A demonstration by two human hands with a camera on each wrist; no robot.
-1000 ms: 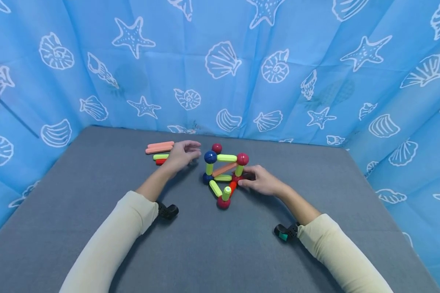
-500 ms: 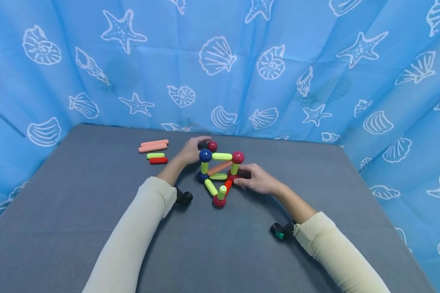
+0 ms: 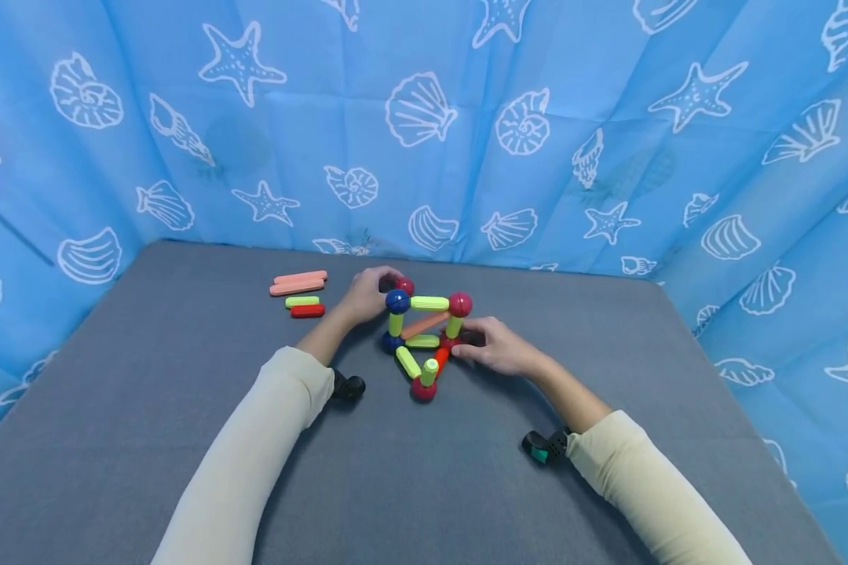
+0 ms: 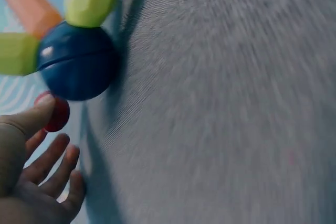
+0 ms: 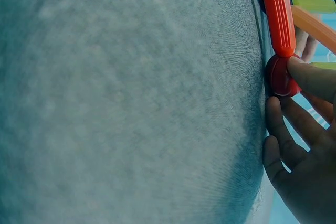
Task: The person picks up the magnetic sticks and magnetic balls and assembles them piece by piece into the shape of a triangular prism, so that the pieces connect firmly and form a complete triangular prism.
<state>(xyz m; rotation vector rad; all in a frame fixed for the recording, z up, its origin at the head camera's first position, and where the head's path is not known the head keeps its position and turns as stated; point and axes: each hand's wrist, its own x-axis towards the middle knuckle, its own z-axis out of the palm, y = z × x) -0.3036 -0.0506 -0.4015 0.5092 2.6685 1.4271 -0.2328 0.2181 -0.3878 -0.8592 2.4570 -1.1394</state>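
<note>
A: Right, quick status. L hand [image 3: 363,297] sits just above centre frame, fingers curled round a loose red ball [image 3: 404,284] at the back of the rod-and-ball frame [image 3: 424,333]. The left wrist view has my thumb on that ball [image 4: 54,114], other fingers relaxed and spread below it.

B: And the R hand?

A: R hand [image 3: 498,348] is right of centre, thumb and fingers pinching the red ball at the frame's base corner [image 5: 281,75], bracing it on the grey mat [image 3: 184,439]. The red rod [image 5: 280,19] runs from that ball toward the top of the right wrist view.

B: So how do you do this bit well?

A: Imo keep the R pinch low and firm so the base doesn't skid, and lift the loose ball clear w/o bumping the blue top ball [image 3: 397,300] next to it, since those joints probably pop easily. Spare rods [image 3: 298,292] lie left of centre, well apart from both hands, so nothing's in the way there.
</note>
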